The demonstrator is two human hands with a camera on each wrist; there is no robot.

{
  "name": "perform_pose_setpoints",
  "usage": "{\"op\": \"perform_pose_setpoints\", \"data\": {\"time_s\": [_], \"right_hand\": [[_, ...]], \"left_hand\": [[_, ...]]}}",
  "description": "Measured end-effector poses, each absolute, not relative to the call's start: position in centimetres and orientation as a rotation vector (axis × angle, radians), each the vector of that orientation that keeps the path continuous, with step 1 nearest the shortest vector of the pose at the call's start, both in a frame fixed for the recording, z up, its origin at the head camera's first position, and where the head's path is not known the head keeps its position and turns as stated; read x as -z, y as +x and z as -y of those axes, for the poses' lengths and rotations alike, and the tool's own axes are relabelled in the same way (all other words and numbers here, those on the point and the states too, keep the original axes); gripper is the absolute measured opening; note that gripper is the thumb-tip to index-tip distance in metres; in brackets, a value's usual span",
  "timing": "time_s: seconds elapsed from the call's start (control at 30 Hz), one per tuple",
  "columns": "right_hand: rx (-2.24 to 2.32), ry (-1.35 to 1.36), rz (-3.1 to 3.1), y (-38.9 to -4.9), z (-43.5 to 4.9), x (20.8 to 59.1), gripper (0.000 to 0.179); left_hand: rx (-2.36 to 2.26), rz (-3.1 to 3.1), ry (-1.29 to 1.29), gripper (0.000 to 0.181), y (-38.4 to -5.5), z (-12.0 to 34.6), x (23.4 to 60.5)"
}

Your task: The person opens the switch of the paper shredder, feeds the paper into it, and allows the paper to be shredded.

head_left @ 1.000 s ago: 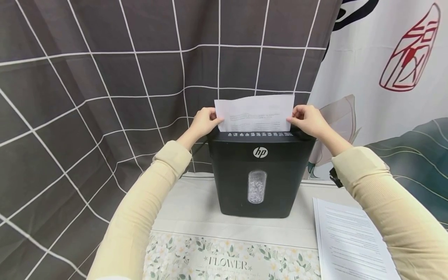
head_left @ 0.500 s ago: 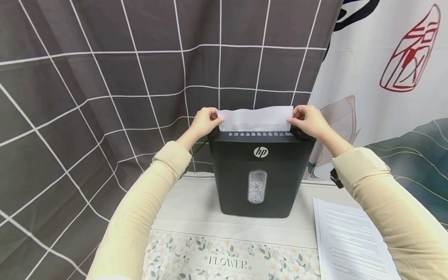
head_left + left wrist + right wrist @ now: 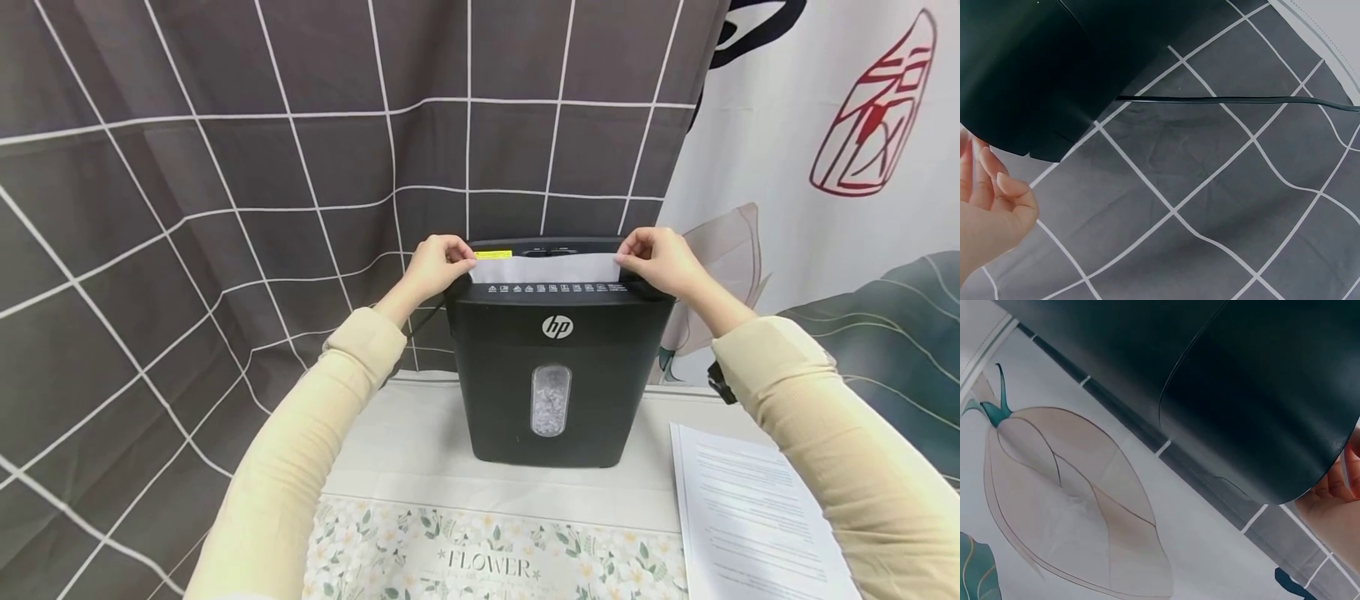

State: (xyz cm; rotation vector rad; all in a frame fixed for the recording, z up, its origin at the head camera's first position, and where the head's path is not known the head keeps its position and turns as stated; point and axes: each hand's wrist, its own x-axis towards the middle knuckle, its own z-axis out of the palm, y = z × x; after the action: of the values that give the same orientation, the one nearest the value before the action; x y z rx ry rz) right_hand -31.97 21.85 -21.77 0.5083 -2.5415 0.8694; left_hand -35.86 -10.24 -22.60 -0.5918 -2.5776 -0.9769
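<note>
A black HP paper shredder (image 3: 510,383) stands upright with white shreds behind its oval window (image 3: 551,400). From its top slot rises a narrow strip of a white sheet of paper (image 3: 543,268). My left hand (image 3: 435,268) pinches the sheet's left edge between thumb and fingers, just above the shredder's top. At the other edge my right hand (image 3: 660,257) does likewise. Each wrist view shows the shredder's dark side, with the left hand (image 3: 997,200) and the right hand (image 3: 1335,500) partly visible at its top end; the paper is hidden there.
A stack of printed sheets (image 3: 750,517) lies at the right, beside my right forearm. A flower-patterned mat (image 3: 480,542) lies in front of the shredder. Behind hangs a dark grid curtain (image 3: 300,158). A black cable (image 3: 1222,100) runs from the shredder.
The sheet has slid down into the shredder, from a tall printed piece to a narrow blank strip. A yellow label behind it has come into view. Both hands have stayed nearly still.
</note>
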Motion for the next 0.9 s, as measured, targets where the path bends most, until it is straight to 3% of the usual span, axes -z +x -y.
{"op": "perform_pose_setpoints", "data": {"time_s": [0.9], "right_hand": [[-0.903,0.494,2.350,-30.7,-22.5,22.7,0.010]], "left_hand": [[1.169,2.406,-0.658,0.012,-34.1,9.8,23.3]]}}
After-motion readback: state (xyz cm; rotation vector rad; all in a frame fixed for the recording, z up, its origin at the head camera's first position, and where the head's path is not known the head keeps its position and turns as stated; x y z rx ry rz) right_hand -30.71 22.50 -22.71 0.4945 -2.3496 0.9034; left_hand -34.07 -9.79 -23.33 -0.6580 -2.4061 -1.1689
